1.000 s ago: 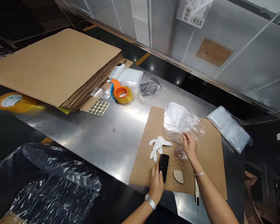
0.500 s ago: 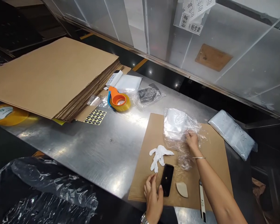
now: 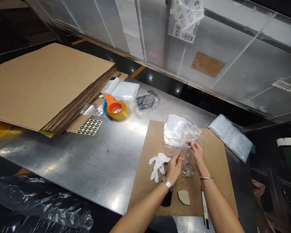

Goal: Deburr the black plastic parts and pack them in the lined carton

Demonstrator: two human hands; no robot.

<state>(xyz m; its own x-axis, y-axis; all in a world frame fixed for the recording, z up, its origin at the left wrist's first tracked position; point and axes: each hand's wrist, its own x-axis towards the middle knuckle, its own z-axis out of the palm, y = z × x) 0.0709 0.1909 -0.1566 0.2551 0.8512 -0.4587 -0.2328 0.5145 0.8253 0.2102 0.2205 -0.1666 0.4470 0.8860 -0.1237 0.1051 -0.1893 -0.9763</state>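
A pile of clear plastic bags (image 3: 176, 129) lies on a brown cardboard sheet (image 3: 145, 194). My right hand (image 3: 198, 153) pinches the thin edge of a clear plastic bag at the pile's near right side. Close by on the left, my left hand (image 3: 175, 166) has its fingers curled together at the crumpled film; what they hold, if anything, is unclear. Beneath my left wrist is a black phone (image 3: 167, 201), mostly covered. White gloves (image 3: 157, 165) rest left of that hand. A beige wedge-shaped piece (image 3: 183, 197) and a white-handled cutter (image 3: 204, 208) lie nearer me.
Stacked cardboard (image 3: 55, 84) covers the table's left side. Beside it are a tape dispenser (image 3: 115, 108), a sheet of round stickers (image 3: 89, 127) and a bagged dark item (image 3: 149, 101). A wrapped plastic pack (image 3: 232, 137) lies at right. A translucent panel (image 3: 160, 42) stands behind the table.
My left hand has left the phone's side and moved up and right to the plastic film. The right hand stays at the bags, its fingers now pinching film. The view has shifted slightly.
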